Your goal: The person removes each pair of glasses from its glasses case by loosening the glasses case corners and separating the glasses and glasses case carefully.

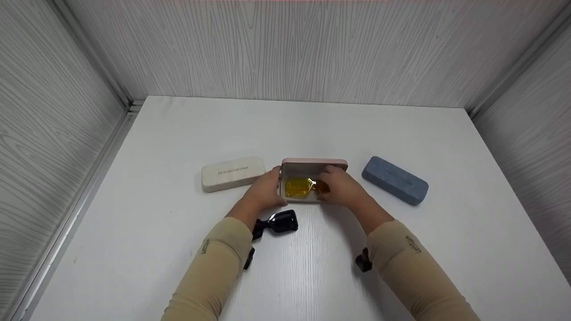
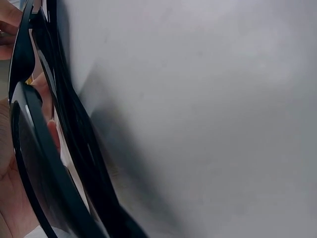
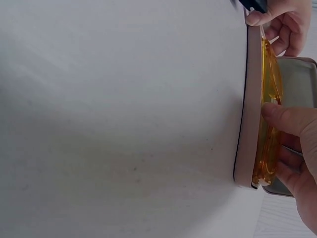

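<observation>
A pink glasses case (image 1: pixel 314 161) stands open in the middle of the table, its grey-lined lid raised at the back. Yellow-lensed sunglasses (image 1: pixel 298 188) lie in its base. My right hand (image 1: pixel 344 187) pinches their right side; in the right wrist view the thumb (image 3: pixel 285 118) is on the front and the fingers are behind. With my left hand (image 1: pixel 264 191) I grip the left end of the case, thumb at the front corner. Black sunglasses (image 1: pixel 283 222) lie just in front of the case, partly hidden by my left forearm, and loom close in the left wrist view.
A cream glasses case (image 1: pixel 233 174) with printed lettering lies closed on the left, beside my left hand. To the right is a closed blue case (image 1: pixel 395 180), set at an angle. Wood-grain panels (image 1: pixel 285 53) enclose the white table (image 1: pixel 285 129) at the back and sides.
</observation>
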{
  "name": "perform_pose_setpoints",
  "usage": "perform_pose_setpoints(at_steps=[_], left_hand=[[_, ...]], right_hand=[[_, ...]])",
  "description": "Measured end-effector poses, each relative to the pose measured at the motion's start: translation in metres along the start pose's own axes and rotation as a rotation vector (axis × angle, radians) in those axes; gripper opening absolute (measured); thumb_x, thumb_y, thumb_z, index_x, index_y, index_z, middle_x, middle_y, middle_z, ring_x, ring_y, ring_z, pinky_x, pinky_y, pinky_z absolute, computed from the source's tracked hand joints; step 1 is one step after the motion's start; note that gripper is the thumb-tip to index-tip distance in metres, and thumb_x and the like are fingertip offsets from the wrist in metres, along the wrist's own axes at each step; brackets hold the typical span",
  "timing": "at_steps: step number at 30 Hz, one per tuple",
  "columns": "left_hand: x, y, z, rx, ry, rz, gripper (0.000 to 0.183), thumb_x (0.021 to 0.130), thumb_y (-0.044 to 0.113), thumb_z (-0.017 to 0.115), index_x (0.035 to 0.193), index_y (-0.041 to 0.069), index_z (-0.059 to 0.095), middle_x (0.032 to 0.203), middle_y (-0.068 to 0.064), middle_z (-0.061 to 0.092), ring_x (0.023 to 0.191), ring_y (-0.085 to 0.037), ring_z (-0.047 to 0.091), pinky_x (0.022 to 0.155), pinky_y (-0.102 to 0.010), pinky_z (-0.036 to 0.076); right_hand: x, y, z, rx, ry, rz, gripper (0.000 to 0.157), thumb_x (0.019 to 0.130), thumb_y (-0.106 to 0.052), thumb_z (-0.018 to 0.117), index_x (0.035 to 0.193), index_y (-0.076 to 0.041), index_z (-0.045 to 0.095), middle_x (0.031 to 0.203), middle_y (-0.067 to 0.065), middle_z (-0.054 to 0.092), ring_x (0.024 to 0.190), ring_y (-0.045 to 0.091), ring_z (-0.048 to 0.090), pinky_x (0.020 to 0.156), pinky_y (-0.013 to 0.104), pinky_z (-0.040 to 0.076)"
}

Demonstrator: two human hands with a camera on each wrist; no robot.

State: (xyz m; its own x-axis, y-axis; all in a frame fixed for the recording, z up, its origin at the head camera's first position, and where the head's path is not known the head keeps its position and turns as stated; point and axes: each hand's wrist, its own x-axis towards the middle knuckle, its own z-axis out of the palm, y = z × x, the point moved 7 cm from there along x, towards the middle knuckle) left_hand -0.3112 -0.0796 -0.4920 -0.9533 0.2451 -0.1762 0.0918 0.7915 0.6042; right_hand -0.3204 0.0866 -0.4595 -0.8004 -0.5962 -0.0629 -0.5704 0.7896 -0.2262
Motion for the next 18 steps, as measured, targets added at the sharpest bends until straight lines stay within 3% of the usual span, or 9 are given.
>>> perform_pose_setpoints(at_steps=[9,18], left_hand=[[-0.003,0.001,-0.001,-0.023,0.000,-0.003,0.095,0.066,0.021,0.081,0.142,0.011,0.025,0.134,-0.006,0.045,0.120,-0.021,0.042,0.104,-0.036,0.032],[-0.001,0.001,-0.001,-0.003,0.005,0.001,0.096,0.066,0.022,0.081,0.143,0.011,0.024,0.137,-0.007,0.042,0.126,-0.022,0.038,0.106,-0.036,0.028]], right_hand=[[-0.005,-0.004,-0.004,-0.033,0.017,-0.009,0.033,0.077,-0.022,0.072,0.101,-0.003,0.061,0.093,0.006,0.049,0.085,0.020,0.048,0.077,0.035,0.045],[-0.017,-0.006,-0.020,0.054,0.024,0.033,0.043,0.076,-0.025,0.074,0.112,-0.006,0.061,0.113,0.007,0.052,0.106,0.021,0.050,0.095,0.038,0.043]])
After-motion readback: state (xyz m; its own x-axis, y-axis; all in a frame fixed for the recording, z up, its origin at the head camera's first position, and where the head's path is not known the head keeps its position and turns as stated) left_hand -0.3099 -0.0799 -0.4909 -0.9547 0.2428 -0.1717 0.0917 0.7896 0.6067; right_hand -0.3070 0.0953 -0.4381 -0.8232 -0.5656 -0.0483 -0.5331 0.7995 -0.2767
